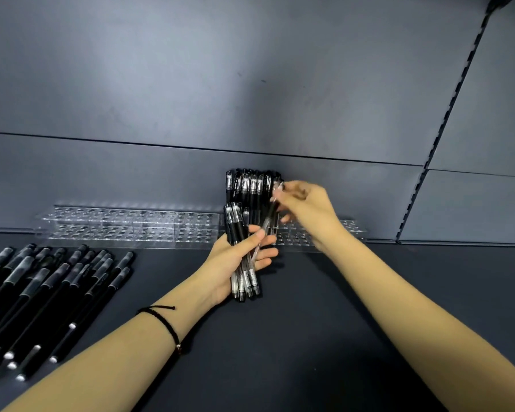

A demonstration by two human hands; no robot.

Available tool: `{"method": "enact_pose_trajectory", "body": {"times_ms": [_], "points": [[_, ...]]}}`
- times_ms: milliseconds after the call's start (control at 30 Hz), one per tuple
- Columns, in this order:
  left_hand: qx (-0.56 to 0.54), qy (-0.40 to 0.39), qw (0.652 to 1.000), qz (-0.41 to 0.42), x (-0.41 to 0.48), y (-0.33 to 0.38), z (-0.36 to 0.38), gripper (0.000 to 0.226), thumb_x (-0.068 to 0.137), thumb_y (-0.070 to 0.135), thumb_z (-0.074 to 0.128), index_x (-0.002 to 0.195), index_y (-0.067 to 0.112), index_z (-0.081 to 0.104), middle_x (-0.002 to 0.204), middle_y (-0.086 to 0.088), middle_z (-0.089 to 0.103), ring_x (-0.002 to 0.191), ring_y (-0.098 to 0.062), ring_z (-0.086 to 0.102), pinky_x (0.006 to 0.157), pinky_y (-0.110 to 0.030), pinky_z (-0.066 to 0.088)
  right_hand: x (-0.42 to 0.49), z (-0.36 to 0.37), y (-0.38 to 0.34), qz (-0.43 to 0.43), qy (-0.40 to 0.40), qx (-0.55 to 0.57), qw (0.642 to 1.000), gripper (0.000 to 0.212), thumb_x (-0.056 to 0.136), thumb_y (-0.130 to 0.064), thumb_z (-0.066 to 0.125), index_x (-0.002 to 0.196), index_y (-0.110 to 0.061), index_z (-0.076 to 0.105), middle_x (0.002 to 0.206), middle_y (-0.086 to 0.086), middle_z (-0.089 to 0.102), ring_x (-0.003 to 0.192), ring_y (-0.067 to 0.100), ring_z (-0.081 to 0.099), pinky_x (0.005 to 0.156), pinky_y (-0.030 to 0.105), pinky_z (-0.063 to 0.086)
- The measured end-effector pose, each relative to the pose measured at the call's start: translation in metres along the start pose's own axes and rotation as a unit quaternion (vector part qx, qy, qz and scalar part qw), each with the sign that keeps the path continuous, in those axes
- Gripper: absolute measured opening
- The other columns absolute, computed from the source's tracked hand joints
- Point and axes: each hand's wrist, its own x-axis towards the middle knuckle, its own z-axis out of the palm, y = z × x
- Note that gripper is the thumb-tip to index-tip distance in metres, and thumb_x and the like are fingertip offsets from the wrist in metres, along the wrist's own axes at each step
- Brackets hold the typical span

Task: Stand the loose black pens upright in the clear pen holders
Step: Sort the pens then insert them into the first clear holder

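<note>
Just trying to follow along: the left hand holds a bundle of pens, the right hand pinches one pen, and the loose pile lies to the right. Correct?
Not quite. The head view shows the loose pile lying to the left. The rest holds: the left hand holds a bundle of pens and the right hand pinches one pen.

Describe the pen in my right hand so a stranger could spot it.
Against the back wall, find the clear pen holder with upright pens. Beside those pens, the right hand pinches one pen near its top. Only it slants alone; the left hand grips a bundle.
</note>
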Motion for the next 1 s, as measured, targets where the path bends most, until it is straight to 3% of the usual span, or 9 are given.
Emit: {"method": "enact_pose_trajectory", "body": {"times_ms": [67,133,233,333,500,667,800,900,1000], "points": [[0.008,0.006,1.000,-0.009,0.001,0.000,0.001,0.019,0.094,0.023,0.059,0.109,0.011,0.061,0.098,-0.009,0.076,0.082,-0.021,0.074,0.068,-0.029,0.061,0.012,-0.010,-0.004,-0.041,0.115,0.031,0.992,0.021,0.094,-0.008,0.059,0.115,-0.004,0.058,0.083,0.000,0.063,0.054,0.005,0.059,0.049,0.018,0.050],[0.013,0.024,0.999,-0.024,0.001,0.001,0.001,0.023,0.096,0.026,0.057,0.113,0.010,0.058,0.093,-0.007,0.076,0.071,-0.017,0.073,0.059,-0.026,0.059,0.022,-0.019,-0.004,-0.093,0.214,0.004,0.972,0.021,0.095,-0.008,0.058,0.113,-0.017,0.053,0.080,-0.002,0.059,0.055,0.013,0.059,0.053,0.026,0.052],[0.020,0.052,0.998,-0.042,0.004,0.002,-0.001,0.026,0.096,0.027,0.058,0.114,0.009,0.057,0.081,-0.004,0.076,0.049,-0.010,0.059,0.045,-0.022,0.049,0.029,-0.026,0.002,-0.151,0.265,-0.054,0.951,0.020,0.094,-0.009,0.057,0.105,-0.024,0.048,0.083,-0.009,0.057,0.070,0.020,0.060,0.069,0.045,0.055],[0.019,0.059,0.997,-0.048,0.007,0.001,-0.002,0.028,0.095,0.027,0.061,0.116,0.009,0.056,0.072,-0.002,0.072,0.043,-0.008,0.050,0.041,-0.021,0.044,0.033,-0.023,0.008,-0.180,0.251,-0.096,0.946,0.016,0.095,-0.009,0.057,0.105,-0.019,0.049,0.086,-0.014,0.056,0.073,0.016,0.058,0.068,0.043,0.054],[0.016,0.054,0.997,-0.049,0.008,0.000,-0.002,0.028,0.094,0.026,0.061,0.116,0.009,0.056,0.070,-0.001,0.071,0.044,-0.008,0.050,0.041,-0.022,0.044,0.035,-0.016,0.012,-0.212,0.228,-0.147,0.939,0.016,0.094,-0.008,0.058,0.108,-0.007,0.052,0.087,-0.010,0.058,0.072,0.008,0.057,0.064,0.016,0.046],[0.014,0.051,0.997,-0.051,0.007,0.001,-0.003,0.017,0.095,0.026,0.061,0.104,0.013,0.055,0.070,-0.001,0.070,0.043,-0.008,0.048,0.041,-0.022,0.043,0.033,-0.011,0.023,-0.189,0.162,-0.208,0.946,0.011,0.095,-0.011,0.057,0.105,-0.007,0.056,0.088,-0.003,0.063,0.076,0.019,0.061,0.071,0.034,0.051],[-0.008,0.064,0.997,-0.049,0.009,0.001,-0.003,0.017,0.097,0.022,0.058,0.106,0.013,0.046,0.070,-0.004,0.069,0.041,-0.009,0.045,0.036,-0.020,0.037,0.031,-0.015,0.016,-0.161,0.140,-0.270,0.939,0.026,0.101,-0.032,0.045,0.092,-0.012,0.059,0.075,-0.002,0.057,0.070,0.023,0.054,0.060,0.032,0.038],[-0.014,0.065,0.996,-0.051,0.009,0.001,-0.003,0.014,0.097,0.019,0.056,0.101,0.012,0.045,0.071,-0.006,0.069,0.041,-0.010,0.045,0.034,-0.019,0.035,0.032,-0.017,0.010,-0.121,0.093,-0.332,0.931,0.041,0.102,-0.044,0.037,0.099,-0.014,0.064,0.090,0.002,0.059,0.081,0.023,0.055,0.066,0.032,0.038],[-0.005,0.055,0.997,-0.052,0.008,0.002,-0.003,0.012,0.097,0.020,0.057,0.096,0.013,0.048,0.073,-0.005,0.070,0.042,-0.010,0.046,0.035,-0.020,0.037,0.025,-0.016,0.007,-0.146,0.136,-0.302,0.932,0.037,0.101,-0.039,0.039,0.103,-0.013,0.066,0.100,0.003,0.062,0.086,0.024,0.058,0.072,0.036,0.046]]}}
